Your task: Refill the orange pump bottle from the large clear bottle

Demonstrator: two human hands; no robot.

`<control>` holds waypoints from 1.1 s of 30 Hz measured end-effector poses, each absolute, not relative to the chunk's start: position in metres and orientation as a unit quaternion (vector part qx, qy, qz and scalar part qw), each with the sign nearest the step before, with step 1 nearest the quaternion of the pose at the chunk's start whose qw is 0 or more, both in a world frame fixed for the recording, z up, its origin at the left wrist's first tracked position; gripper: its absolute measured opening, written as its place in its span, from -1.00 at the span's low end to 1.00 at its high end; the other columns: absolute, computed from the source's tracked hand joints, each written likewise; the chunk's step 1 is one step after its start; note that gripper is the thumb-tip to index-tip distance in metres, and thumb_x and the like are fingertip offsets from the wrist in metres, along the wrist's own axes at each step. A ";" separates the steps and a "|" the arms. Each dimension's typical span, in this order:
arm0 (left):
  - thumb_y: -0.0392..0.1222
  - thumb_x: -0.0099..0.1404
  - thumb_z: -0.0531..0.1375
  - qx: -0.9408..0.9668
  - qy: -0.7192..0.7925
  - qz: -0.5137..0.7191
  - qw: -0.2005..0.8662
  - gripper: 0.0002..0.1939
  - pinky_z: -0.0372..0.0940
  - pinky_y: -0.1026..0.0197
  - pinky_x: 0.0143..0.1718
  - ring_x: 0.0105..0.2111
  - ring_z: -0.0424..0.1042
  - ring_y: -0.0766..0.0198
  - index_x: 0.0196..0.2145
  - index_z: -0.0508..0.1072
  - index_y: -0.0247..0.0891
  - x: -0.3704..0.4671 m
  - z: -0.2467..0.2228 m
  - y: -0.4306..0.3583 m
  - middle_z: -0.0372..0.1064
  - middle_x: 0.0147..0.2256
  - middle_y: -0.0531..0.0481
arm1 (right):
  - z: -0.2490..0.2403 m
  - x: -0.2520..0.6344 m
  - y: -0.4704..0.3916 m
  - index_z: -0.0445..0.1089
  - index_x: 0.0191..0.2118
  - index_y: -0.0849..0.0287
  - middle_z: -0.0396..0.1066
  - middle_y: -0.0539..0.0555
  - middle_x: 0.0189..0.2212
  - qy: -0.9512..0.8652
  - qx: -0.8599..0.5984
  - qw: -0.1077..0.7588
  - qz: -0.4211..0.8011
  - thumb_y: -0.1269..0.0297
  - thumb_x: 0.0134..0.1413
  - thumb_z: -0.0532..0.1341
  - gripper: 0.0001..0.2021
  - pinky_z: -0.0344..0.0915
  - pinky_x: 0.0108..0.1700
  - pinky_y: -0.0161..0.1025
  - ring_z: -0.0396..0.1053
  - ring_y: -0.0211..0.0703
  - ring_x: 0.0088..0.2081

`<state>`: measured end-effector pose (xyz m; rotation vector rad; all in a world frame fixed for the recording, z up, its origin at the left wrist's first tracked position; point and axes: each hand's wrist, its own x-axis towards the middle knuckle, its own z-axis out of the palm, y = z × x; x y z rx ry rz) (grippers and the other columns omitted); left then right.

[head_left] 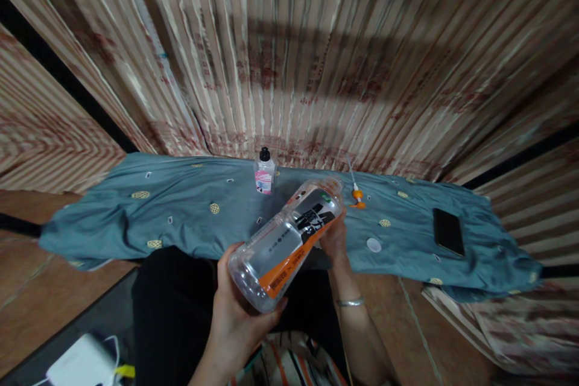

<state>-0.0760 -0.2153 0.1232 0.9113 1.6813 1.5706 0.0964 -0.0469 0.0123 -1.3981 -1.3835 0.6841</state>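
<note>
A large clear plastic bottle (289, 238) with an orange, black and silver label is held tilted above my lap, its neck end pointing away to the upper right. My left hand (239, 307) is wrapped round its base. Near the neck end, my right hand (335, 238) grips the far side, its fingers partly hidden behind the bottle. Beyond it on the cloth, a small clear bottle (263, 176) with a black cap and pink label stands upright. An orange pump head (357, 196) with a thin tube lies to the right, and a white round disc (373, 245) lies nearer me.
A blue-green patterned cloth (190, 193) covers the long low surface. A black phone (448, 231) lies at its right. Striped curtains (289, 60) hang behind and at both sides. A white device (84, 362) with a cable sits at the lower left.
</note>
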 end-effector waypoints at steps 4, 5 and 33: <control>-0.20 -0.14 0.43 0.368 0.644 0.588 0.323 -0.17 0.48 0.09 -0.05 -0.12 0.57 0.09 0.11 0.28 -0.17 -0.079 0.121 -0.215 0.47 -0.09 -0.01 | 0.011 0.095 -0.045 0.11 0.15 0.14 0.57 0.32 0.00 -0.571 -0.577 0.509 0.284 -0.09 -0.06 0.33 -0.28 0.55 -0.03 0.08 0.61 0.17 -0.04; -0.20 -0.14 0.44 0.370 0.644 0.587 0.323 -0.17 0.49 0.09 -0.06 -0.12 0.58 0.09 0.11 0.28 -0.17 -0.079 0.120 -0.215 0.47 -0.09 -0.01 | 0.011 0.095 -0.045 0.11 0.15 0.14 0.57 0.33 0.00 -0.573 -0.578 0.510 0.280 -0.07 -0.06 0.33 -0.28 0.55 -0.04 0.08 0.61 0.17 -0.04; -0.17 -0.10 0.43 0.354 0.642 0.595 0.328 -0.19 0.47 0.10 -0.04 -0.11 0.57 0.12 0.12 0.28 -0.17 -0.077 0.124 -0.215 0.48 -0.08 -0.02 | 0.015 0.096 -0.048 0.11 0.09 0.10 0.57 0.27 -0.06 -0.561 -0.589 0.497 0.302 -0.06 -0.10 0.35 -0.31 0.53 -0.11 0.01 0.59 0.14 -0.09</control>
